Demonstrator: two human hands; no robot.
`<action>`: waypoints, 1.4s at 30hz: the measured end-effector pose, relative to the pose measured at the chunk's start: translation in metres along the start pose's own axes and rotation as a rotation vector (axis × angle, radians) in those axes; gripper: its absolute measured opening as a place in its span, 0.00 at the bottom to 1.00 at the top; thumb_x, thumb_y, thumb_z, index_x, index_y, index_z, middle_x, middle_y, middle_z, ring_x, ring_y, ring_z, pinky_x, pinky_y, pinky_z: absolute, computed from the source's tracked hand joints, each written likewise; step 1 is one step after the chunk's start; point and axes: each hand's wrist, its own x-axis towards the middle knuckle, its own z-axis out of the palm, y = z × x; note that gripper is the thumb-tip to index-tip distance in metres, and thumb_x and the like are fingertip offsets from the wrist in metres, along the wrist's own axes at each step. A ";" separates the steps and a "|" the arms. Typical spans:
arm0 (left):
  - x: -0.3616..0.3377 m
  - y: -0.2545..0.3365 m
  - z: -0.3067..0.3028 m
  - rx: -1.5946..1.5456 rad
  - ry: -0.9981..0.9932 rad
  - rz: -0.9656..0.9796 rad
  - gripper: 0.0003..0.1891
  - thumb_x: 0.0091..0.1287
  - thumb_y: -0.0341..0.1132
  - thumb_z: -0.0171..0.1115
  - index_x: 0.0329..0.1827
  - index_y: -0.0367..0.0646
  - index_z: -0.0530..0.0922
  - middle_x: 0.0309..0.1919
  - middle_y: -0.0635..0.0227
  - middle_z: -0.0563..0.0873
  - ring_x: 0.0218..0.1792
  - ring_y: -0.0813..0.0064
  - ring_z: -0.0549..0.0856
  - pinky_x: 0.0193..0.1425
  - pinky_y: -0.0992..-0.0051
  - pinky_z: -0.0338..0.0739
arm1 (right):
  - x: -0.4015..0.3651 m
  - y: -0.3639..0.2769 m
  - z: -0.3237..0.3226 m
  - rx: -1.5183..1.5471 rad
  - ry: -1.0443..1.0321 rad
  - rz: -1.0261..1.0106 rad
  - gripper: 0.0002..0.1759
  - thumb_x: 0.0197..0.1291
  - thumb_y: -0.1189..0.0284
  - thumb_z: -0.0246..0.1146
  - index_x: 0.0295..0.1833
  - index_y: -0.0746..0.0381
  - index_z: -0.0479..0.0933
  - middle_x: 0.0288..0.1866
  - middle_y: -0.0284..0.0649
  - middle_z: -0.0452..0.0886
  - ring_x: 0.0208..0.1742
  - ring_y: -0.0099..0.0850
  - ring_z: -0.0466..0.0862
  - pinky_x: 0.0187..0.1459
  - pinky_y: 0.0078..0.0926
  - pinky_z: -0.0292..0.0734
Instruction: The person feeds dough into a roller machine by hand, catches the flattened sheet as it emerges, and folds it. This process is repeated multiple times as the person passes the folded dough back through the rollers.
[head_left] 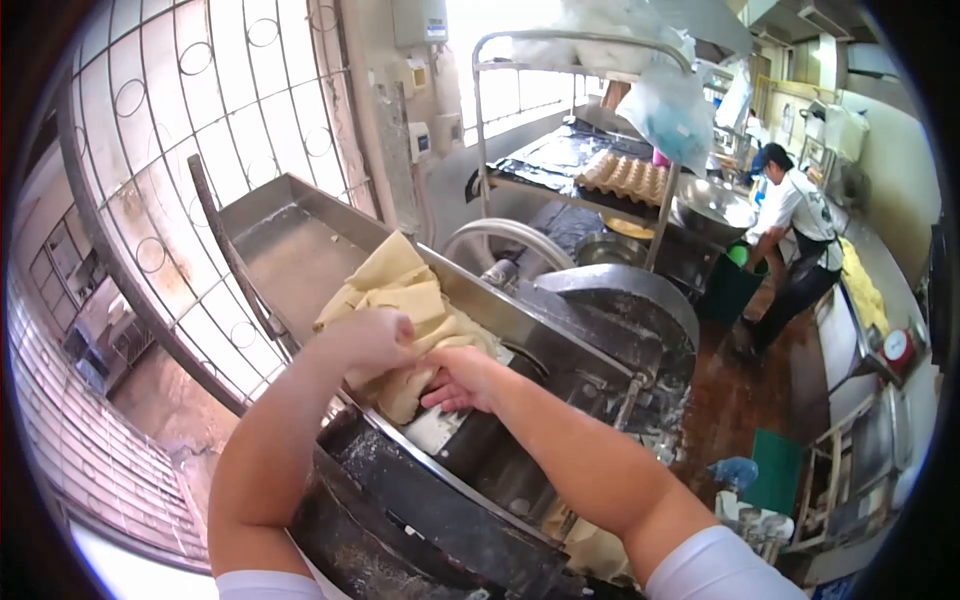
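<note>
A folded, layered mass of pale dough [415, 300] lies across the metal trough of a machine, over its floured roller area. My left hand [372, 342] is on the near left side of the dough, its fingers curled against the folds. Just to the right, my right hand [462, 380] holds the lower edge of the dough, fingers bent beneath it. White flour coats the metal plate [435, 430] below my right hand.
The machine's metal tray [290, 255] extends to the upper left, with a spoked wheel [510, 240] behind the trough. An egg carton [625, 178] sits on a rack. At the right, another person [800, 215] bends over a dark bin [733, 288]. Barred windows stand left.
</note>
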 end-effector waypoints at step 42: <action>0.022 -0.010 0.034 -1.156 -0.239 -0.173 0.31 0.49 0.31 0.73 0.57 0.30 0.75 0.49 0.56 0.84 0.44 0.69 0.85 0.47 0.70 0.81 | -0.126 0.011 -0.066 -1.139 0.628 -0.849 0.12 0.55 0.63 0.61 0.41 0.57 0.82 0.41 0.43 0.84 0.43 0.38 0.84 0.45 0.32 0.79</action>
